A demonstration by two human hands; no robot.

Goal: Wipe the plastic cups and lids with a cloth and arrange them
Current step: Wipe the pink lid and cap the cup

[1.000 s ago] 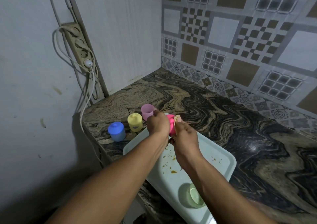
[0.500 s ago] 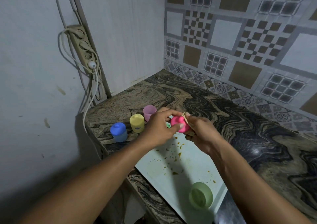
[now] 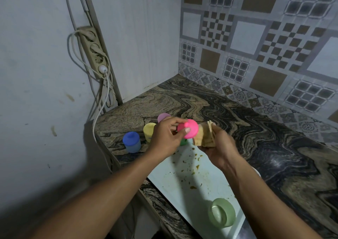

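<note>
A person's left hand pinched a pink lid between the thumb and curled fingers above the far end of a pale, crumb-spotted tray. The right hand gripped a folded beige cloth, which touched the lid's right edge. On the marbled surface to the left, a blue-lidded cup, a yellow cup and a lilac cup stood in a row running toward the far side. A green cup lay on its side at the tray's near end. A power strip hung on the left wall.
</note>
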